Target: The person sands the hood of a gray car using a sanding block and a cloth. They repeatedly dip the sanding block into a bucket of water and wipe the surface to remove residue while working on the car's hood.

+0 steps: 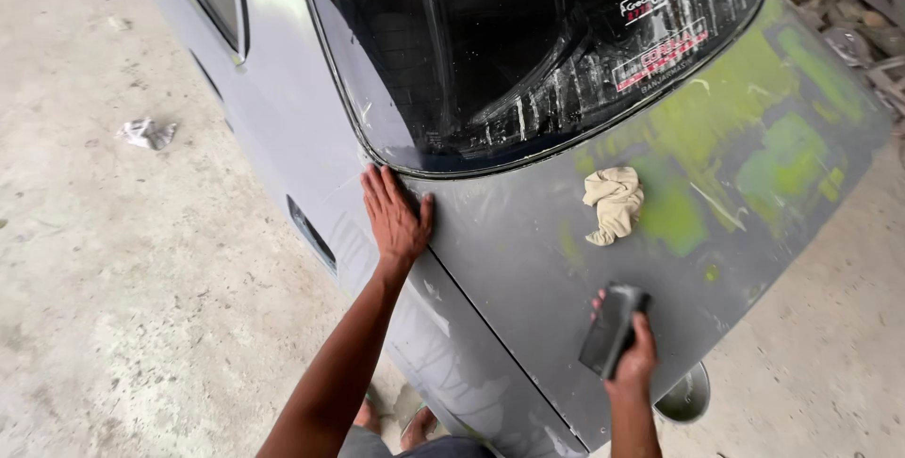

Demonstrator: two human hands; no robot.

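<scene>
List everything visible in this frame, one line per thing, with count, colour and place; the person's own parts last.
car boot lid: one, grey primer with green patches, centre and right
rear window: one, dark glass with stickers, top centre
rag: one, beige, crumpled on the boot lid below the window
sanding block: one, dark grey, against the boot lid, lower centre
metal bowl: one, silver, on the floor beside the car, lower right
crumpled scrap: one, pale, on the concrete floor, left
debris pile: one, mixed, top right corner
left hand: flat on the car body at the boot seam
right hand: gripping the sanding block
</scene>
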